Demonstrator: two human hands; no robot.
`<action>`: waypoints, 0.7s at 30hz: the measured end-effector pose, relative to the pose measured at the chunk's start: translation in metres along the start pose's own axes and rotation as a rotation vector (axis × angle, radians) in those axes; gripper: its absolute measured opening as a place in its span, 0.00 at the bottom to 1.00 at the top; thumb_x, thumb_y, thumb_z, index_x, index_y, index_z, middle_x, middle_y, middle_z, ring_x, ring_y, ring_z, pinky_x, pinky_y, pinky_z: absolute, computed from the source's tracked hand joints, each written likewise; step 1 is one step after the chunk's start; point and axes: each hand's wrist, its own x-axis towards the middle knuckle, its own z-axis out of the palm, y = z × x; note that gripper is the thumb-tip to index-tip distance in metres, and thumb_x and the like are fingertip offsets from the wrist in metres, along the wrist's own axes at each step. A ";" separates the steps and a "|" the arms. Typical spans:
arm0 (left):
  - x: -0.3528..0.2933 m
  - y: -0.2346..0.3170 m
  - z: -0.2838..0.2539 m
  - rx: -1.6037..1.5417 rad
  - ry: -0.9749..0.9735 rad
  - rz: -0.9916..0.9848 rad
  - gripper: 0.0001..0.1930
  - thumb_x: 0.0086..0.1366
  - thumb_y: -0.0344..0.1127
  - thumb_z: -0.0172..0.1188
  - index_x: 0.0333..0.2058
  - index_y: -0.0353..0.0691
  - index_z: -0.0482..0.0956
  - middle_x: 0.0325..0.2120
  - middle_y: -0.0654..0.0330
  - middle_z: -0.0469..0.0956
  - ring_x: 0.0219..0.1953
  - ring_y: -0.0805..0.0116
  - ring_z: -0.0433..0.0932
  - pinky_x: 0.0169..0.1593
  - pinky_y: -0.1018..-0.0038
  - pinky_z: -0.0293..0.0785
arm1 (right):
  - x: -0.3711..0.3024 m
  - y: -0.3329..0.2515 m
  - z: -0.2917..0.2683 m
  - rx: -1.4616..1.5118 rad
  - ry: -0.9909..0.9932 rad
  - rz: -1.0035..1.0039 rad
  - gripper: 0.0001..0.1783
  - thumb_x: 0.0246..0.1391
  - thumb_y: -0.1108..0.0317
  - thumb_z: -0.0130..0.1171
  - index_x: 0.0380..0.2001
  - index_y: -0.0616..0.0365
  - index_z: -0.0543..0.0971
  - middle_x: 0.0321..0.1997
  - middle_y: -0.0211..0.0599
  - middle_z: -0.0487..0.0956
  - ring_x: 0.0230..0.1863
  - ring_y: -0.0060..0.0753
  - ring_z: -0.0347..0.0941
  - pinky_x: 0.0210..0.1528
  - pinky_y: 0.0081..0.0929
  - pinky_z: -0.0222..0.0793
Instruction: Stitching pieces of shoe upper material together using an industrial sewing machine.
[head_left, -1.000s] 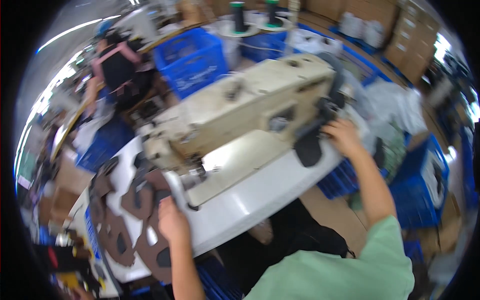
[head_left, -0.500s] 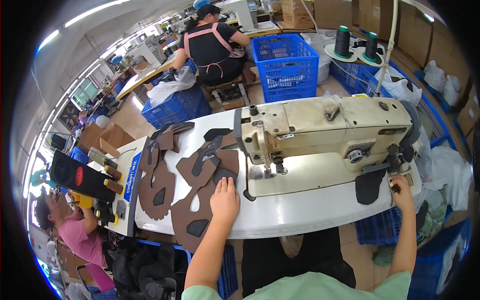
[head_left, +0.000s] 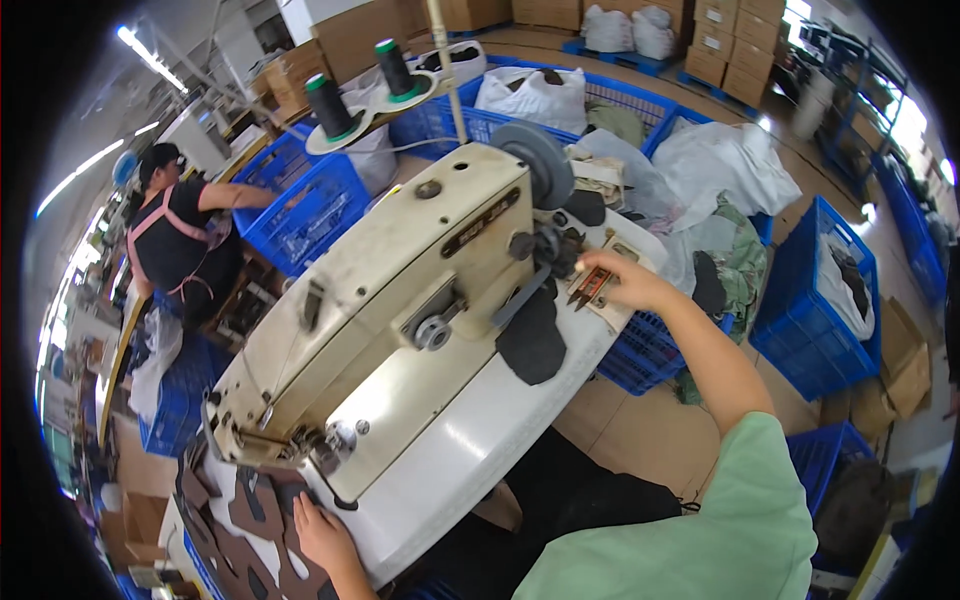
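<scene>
My left hand [head_left: 322, 530] lies with fingers stretched out on the near left end of the sewing table, touching the brown and black cut pieces [head_left: 262, 520] there. At the table's right end, my right hand [head_left: 632, 283] has its fingers bent round a pair of small reddish thread snips [head_left: 590, 287], dark points facing toward me. A black cut piece [head_left: 533, 335] hangs flat beside them, below the machine's wheel end. The cream sewing machine [head_left: 375, 290] stands between my two hands.
Two black thread cones [head_left: 330, 106] stand behind the machine. Blue crates [head_left: 315, 210] and white bags [head_left: 720, 170] crowd the far side and right. A co-worker [head_left: 180, 235] in a pink-strapped apron sits at the far left. Stacked cartons [head_left: 725, 45] line the back.
My view has swung to the right, so the machine now appears tilted. The snips have come into sight at my right hand. My left hand still rests by the brown pieces.
</scene>
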 end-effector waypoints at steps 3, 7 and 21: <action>0.000 0.008 -0.003 0.016 -0.006 0.005 0.19 0.65 0.30 0.49 0.54 0.32 0.73 0.54 0.45 0.74 0.55 0.48 0.73 0.54 0.61 0.72 | 0.035 0.003 -0.036 0.067 0.315 0.399 0.26 0.46 0.75 0.59 0.52 0.60 0.74 0.59 0.47 0.69 0.59 0.42 0.67 0.61 0.31 0.63; -0.002 0.003 -0.002 -0.011 0.020 -0.002 0.19 0.65 0.30 0.49 0.54 0.34 0.74 0.54 0.46 0.74 0.54 0.48 0.75 0.55 0.62 0.71 | 0.096 0.031 -0.036 -0.417 0.588 0.276 0.25 0.45 0.61 0.66 0.46 0.62 0.78 0.50 0.47 0.76 0.52 0.50 0.72 0.59 0.37 0.66; 0.001 0.009 -0.006 0.003 0.014 -0.003 0.19 0.66 0.30 0.49 0.54 0.34 0.74 0.53 0.47 0.75 0.54 0.49 0.74 0.55 0.62 0.71 | 0.124 0.045 -0.059 -0.482 0.285 0.480 0.45 0.25 0.41 0.73 0.45 0.64 0.79 0.50 0.55 0.77 0.52 0.51 0.74 0.57 0.38 0.68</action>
